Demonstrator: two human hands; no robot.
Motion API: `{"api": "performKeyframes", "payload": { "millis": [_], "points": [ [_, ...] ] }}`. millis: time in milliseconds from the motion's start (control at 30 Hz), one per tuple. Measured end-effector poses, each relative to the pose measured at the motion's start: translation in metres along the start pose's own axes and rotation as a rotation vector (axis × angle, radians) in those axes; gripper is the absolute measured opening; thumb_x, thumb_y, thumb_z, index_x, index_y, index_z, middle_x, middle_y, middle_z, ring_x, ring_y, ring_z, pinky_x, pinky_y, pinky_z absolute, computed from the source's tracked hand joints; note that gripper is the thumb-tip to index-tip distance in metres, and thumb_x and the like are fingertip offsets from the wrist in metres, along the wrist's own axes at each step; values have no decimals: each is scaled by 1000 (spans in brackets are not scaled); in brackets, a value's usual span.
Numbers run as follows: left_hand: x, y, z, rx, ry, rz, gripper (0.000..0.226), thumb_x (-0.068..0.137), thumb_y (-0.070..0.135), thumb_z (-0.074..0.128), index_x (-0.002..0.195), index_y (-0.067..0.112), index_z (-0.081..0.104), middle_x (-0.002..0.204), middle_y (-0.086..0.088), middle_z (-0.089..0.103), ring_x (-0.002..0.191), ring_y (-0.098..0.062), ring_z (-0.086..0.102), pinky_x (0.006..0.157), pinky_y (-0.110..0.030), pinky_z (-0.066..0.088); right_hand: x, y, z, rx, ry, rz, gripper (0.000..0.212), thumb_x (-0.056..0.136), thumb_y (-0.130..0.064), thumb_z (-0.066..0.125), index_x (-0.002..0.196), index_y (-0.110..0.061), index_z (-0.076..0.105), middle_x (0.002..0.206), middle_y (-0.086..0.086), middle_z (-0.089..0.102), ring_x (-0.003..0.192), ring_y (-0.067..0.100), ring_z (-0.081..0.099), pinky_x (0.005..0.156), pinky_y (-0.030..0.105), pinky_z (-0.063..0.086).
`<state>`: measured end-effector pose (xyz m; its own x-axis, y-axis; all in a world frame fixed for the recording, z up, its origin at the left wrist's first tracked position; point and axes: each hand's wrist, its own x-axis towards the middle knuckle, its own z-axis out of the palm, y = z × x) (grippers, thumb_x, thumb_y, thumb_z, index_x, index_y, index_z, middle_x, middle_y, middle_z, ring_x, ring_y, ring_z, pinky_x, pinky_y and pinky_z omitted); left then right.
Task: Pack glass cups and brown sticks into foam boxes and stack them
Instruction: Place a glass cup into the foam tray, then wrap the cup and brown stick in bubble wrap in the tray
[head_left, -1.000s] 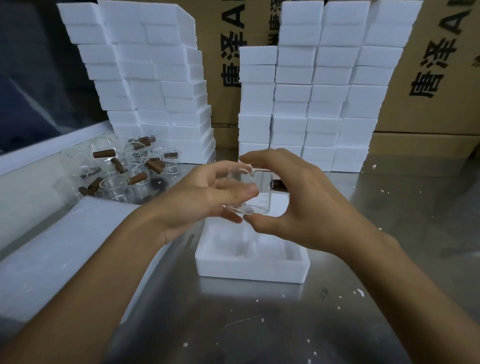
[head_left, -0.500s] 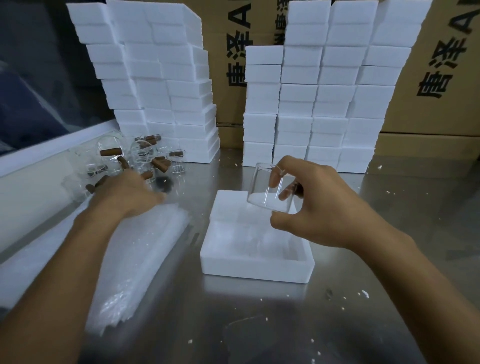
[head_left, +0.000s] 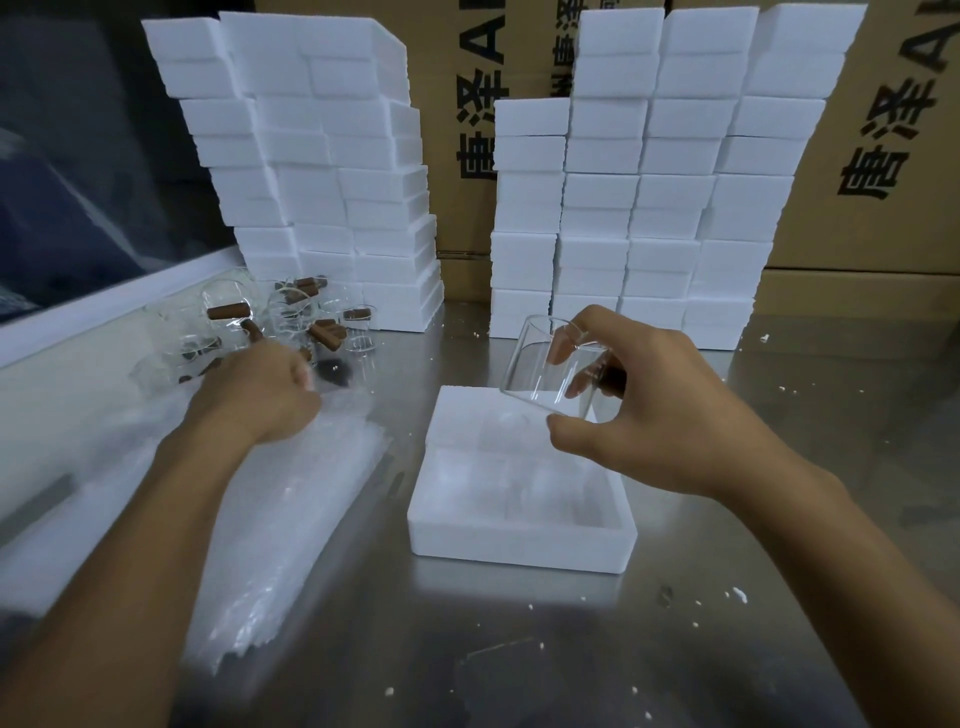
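My right hand grips a clear glass cup, tilted with its mouth to the upper left, just above the far edge of an open white foam box. A dark brown piece shows behind the cup in the same hand. The box's foam lid lies behind it. My left hand is blurred, with fingers curled down on the far end of a stack of clear plastic bags. Whether it holds anything is hidden. Beyond it lies a pile of glass cups and brown sticks.
Tall stacks of white foam boxes stand at the back left and back right, with printed cardboard cartons behind them. A white foam sheet lies along the left. Foam crumbs dot the steel table.
My left hand let go of the cup and moved left to the plastic bags. My right hand kept the cup and tilted it above the box.
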<state>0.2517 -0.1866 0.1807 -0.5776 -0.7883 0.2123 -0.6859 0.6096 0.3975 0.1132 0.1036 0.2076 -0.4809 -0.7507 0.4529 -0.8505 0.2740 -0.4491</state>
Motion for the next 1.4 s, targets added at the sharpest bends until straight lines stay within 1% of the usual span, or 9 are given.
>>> {"api": "performKeyframes", "payload": {
  "millis": [233,367,567,733,833,933,1033,1167,1400],
  "points": [
    [-33,57,-3,-267,172,390,35,87,1,54,84,30,35,79,1,61,61,-19,57,49,-31,43,-1,1,-2,33,37,3,45,68,-40,77,108,-34,58,85,-21,60,75,-12,54,58,9,41],
    [-43,71,-1,-206,133,457,40,86,-7,50,84,31,62,84,11,58,47,-7,48,47,-23,39,1,1,-3,73,86,42,41,64,-44,86,89,-28,59,87,-15,62,70,-9,55,60,6,41],
    [-50,81,10,-292,152,239,52,83,49,68,42,18,57,43,12,52,42,-8,50,57,-27,46,2,-4,-3,203,26,84,60,46,-75,73,73,-23,58,115,-5,70,60,7,62,51,17,48],
    [-55,86,8,-171,183,200,10,79,23,81,73,27,75,88,0,75,80,-21,68,70,-31,51,1,-10,-1,463,31,139,51,63,-65,70,81,-17,69,83,-14,73,57,15,63,51,24,48],
    [-59,89,9,-194,134,245,27,77,6,76,92,29,76,109,2,72,90,-21,65,72,-26,43,1,-18,0,1025,-114,291,38,70,-59,74,69,-21,68,99,-3,76,58,12,58,66,33,47],
    [-66,95,5,-290,58,367,47,74,-1,70,80,46,67,88,9,69,75,-13,61,64,-27,47,-1,-32,6,1595,-387,334,30,74,-53,72,64,-25,72,89,0,69,61,11,52,66,24,50],
    [-69,100,7,-408,-31,439,36,74,0,71,85,34,69,87,5,72,79,-17,68,70,-36,57,-1,-35,20,1624,-384,389,30,81,-50,70,74,-22,76,76,-4,63,64,10,53,69,23,52],
    [-69,99,11,-427,-50,430,62,73,-1,73,122,35,63,83,10,61,63,1,61,48,-7,37,1,-25,33,1635,-181,590,29,82,-46,73,76,-18,78,82,-1,71,61,14,56,70,29,57],
    [-74,103,16,-412,-103,589,90,75,-2,74,150,33,38,155,19,34,118,-35,55,95,-35,49,6,-6,38,1646,-75,713,31,99,-19,54,119,1,69,130,15,53,79,31,72,74,39,60]
  ]
}}
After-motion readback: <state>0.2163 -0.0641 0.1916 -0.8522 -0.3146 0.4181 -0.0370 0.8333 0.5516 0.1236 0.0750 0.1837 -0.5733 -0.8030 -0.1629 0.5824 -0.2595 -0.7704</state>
